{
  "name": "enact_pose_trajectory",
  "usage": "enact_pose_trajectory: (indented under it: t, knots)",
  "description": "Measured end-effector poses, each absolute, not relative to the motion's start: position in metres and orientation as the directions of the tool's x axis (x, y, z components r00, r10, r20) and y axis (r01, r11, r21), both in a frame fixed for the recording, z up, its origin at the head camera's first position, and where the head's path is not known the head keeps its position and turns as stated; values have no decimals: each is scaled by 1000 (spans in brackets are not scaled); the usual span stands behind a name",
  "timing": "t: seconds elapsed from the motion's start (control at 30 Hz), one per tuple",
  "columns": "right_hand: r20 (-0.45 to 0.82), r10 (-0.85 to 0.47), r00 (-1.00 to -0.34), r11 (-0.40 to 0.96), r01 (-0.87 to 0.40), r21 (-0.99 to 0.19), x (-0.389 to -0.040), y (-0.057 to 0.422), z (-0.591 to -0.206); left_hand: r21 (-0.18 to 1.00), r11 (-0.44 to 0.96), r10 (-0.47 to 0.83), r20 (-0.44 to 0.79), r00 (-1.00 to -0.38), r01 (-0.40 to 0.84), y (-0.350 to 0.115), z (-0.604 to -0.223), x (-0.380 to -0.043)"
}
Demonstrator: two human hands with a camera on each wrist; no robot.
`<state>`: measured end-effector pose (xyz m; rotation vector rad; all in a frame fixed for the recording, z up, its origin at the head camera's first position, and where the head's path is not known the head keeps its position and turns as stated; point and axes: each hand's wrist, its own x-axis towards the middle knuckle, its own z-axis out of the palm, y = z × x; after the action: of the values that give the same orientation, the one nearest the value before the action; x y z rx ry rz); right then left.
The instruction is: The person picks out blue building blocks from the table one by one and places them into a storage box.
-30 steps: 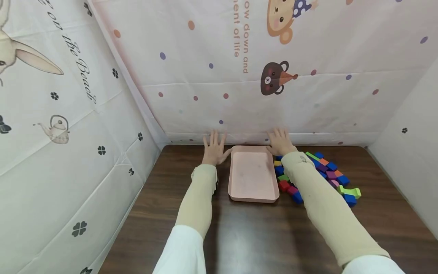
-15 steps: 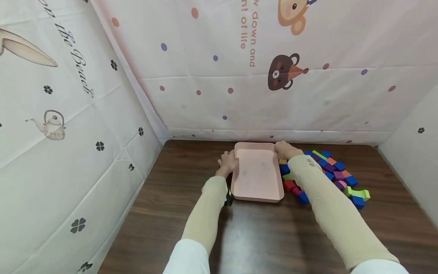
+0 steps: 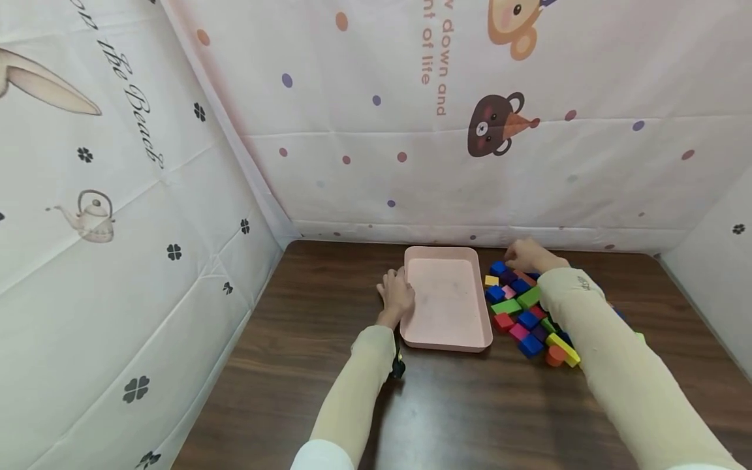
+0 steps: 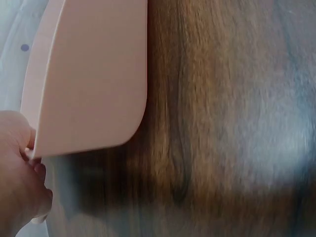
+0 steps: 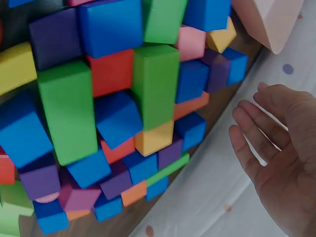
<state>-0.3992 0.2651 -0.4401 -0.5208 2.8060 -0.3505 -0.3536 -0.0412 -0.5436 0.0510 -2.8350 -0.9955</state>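
The pink tray [image 3: 448, 300] sat on the counter [image 3: 294, 365], just left of a tight spread of coloured blocks [image 3: 529, 318]. The left hand [image 3: 398, 294] held the tray's left wall, fingers and thumb pinching the rim. The right hand [image 3: 531, 256] was at the far edge of the spread, near the cloth [image 3: 329, 183]; its fingers [image 5: 245, 150] were loosely bent, holding nothing. Right wrist view: a gap between them and the nearest blocks.

Handling, as judged: on the left, a firm but light hold seemed best, enough to stop the tray sliding without lifting that side. On the right, edge blocks looked the easier ones, with outer faces free; those deeper in had close neighbours and might have dragged them along. Thumb and fingers on opposite faces would have suited. The yellow block [image 3: 491, 281] lay close by the tray's right wall; a low sweep there risked a knock.
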Motion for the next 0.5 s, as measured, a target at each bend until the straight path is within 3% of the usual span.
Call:
enact_pose_trajectory:
  t: [0.3, 0.5]
  knots:
    - [-311, -343, -886, 933, -284, -220, -400, 247, -467, 590, 807, -79, 118, -990, 6, -30, -547, -347]
    - [-283, -304, -910, 947, -255, -196, -401, 237, -471, 601, 797, -82, 190, -978, 50, -31, -547, -345]
